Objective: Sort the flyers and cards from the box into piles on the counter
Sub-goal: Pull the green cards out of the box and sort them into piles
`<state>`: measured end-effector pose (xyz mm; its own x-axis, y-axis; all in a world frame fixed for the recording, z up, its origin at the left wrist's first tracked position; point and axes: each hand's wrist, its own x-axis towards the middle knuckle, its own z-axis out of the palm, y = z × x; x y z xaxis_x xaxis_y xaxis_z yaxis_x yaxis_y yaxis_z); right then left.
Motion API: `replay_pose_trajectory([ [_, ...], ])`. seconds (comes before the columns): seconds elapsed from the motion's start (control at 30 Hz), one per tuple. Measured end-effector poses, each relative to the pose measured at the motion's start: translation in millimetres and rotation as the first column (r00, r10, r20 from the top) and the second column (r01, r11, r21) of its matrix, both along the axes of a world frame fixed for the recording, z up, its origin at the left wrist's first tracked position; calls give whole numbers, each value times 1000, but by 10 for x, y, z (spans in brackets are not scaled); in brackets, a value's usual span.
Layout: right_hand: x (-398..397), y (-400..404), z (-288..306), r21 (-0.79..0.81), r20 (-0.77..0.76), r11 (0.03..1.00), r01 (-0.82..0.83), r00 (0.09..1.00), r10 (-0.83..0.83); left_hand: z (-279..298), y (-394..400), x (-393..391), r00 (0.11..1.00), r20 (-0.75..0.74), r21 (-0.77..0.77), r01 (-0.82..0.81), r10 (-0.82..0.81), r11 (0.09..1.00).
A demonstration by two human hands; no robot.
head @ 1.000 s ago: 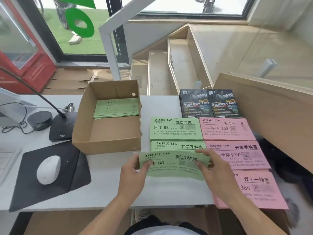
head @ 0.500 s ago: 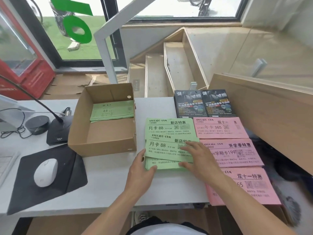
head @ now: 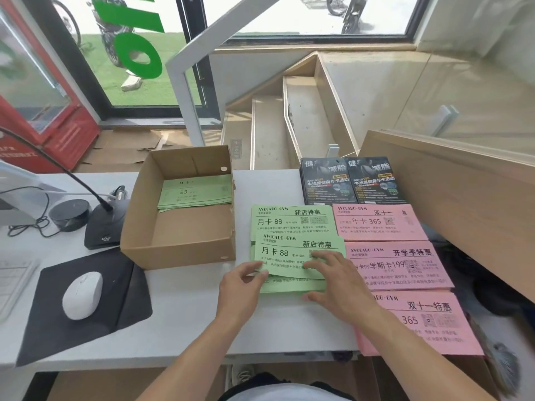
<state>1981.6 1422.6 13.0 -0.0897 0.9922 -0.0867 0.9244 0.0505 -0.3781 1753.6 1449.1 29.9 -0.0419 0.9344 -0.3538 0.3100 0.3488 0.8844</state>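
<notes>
A green flyer [head: 298,250] lies slightly askew over two green piles, the far one [head: 289,219] and the near one [head: 289,287]. My left hand [head: 241,283] pinches the flyer's near left corner. Spread flat, my right hand [head: 340,282] rests its fingers on the flyer's right part, the thumb apart near the lower pile's edge. The open cardboard box [head: 173,251] stands left of the piles, with a stack of green flyers [head: 197,192] in its far end.
Three pink piles [head: 376,221] [head: 405,266] [head: 431,319] run along the right, and black flyers [head: 350,180] sit behind them. A wooden partition [head: 463,204] rises on the right. A white mouse [head: 82,293] on a black pad and a desk microphone base [head: 101,230] are at the left.
Both hands carried the green flyer away from me, from above the counter's front down onto the green piles. My right hand went from gripping its edge to lying flat on it.
</notes>
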Motion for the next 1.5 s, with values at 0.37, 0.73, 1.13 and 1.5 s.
replay_pose_trajectory([
  [0.37, -103, -105, 52, 15, 84, 997, -74, 994, 73, -82, -199, -219, 999, 39, -83, -33, 36, 996],
  [0.73, -147, 29, 80, -36, 74, 999, -17, 997, 19, -121, -75, 16, 993, 27, -28, 116, -115, 993],
  [1.13, -270, 181, 153, 142, -11, 990, 0, 1000, 1, 206, -92, -197, 996, 65, 318, 41, -65, 947],
  [1.5, -1437, 1358, 622, 266, -183, 950, -165, 959, 218, 421, 1252, -1328, 901, -378, 606, 65, 215, 793],
])
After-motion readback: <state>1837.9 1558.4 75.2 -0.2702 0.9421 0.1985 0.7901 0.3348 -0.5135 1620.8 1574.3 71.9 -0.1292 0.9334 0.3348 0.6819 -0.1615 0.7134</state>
